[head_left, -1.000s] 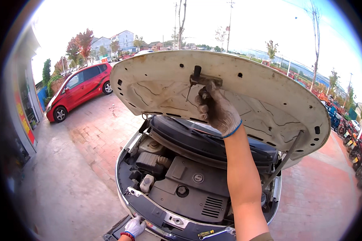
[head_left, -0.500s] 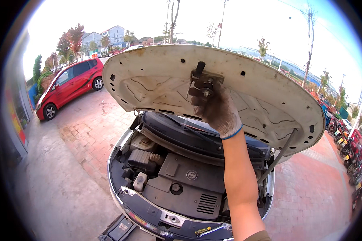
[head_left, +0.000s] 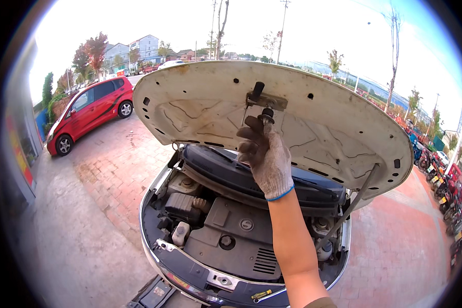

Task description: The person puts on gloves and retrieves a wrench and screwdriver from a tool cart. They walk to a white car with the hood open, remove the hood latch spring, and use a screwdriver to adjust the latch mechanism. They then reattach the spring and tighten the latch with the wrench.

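A grey knit work glove with dark, dirty fingers covers my right hand (head_left: 266, 154), raised under the open car hood (head_left: 205, 115). Its fingers curl round, with index and thumb closed at the lower end of the hood latch pin (head_left: 266, 114). That pin hangs from a metal plate on the hood's underside. Beside it a dark lever (head_left: 257, 88) sticks up. My left hand is out of sight. On the front edge of the engine bay lie a short yellow-handled screwdriver (head_left: 262, 294) and a wrench (head_left: 276, 293), partly hidden by my forearm.
Below is the engine bay with a black engine cover (head_left: 231, 238). A prop rod (head_left: 351, 208) holds the hood up on the right. A red car (head_left: 95, 107) stands on the paving at left; motorbikes (head_left: 446, 192) line the far right.
My right hand has moved down and slightly left, from round the latch mechanism to its lower end. More of the latch plate and pin now shows.
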A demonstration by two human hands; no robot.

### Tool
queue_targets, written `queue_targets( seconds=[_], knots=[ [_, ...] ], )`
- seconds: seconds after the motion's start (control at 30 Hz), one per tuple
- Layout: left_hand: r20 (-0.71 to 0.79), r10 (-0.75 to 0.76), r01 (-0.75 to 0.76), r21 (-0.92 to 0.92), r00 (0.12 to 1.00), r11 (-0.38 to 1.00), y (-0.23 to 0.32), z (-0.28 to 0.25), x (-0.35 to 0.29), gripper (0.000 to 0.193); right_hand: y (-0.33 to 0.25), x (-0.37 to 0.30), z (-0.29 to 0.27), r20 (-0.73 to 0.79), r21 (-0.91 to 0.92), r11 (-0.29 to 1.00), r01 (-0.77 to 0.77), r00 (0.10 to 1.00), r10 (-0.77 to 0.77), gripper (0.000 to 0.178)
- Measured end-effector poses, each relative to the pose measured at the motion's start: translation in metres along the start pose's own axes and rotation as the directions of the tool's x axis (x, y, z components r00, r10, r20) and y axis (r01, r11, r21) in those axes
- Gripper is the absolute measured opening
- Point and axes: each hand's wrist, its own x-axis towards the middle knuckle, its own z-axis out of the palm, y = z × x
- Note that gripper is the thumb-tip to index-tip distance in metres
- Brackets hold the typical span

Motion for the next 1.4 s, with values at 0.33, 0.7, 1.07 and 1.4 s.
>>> queue_targets(
  seconds=[0.33,0.7,1.07,1.4],
  knots=[
    [0.216,-0.659,0.673,-0.448,0.72,0.588,0.022,-0.017,0.006,0.027,0.008,0.005,0.021,-0.306,0.123,0.989,0.077,0.951,-0.036,0.025],
    [0.345,-0.6,0.684,-0.493,0.721,0.538,-0.012,-0.019,0.056,0.02,0.01,0.008,0.024,-0.301,0.133,0.984,0.121,0.95,-0.076,0.012],
    [0.427,-0.593,0.726,-0.486,0.683,0.486,-0.047,-0.008,0.08,0.028,-0.044,0.028,0.01,-0.14,-0.117,0.991,-0.057,0.989,0.041,0.042],
    [-0.124,0.159,-0.177,-0.152,0.98,0.972,0.233,-0.15,0.123,0.03,-0.046,0.06,-0.026,-0.048,0.039,0.991,-0.129,0.99,0.131,0.025]
  ],
)
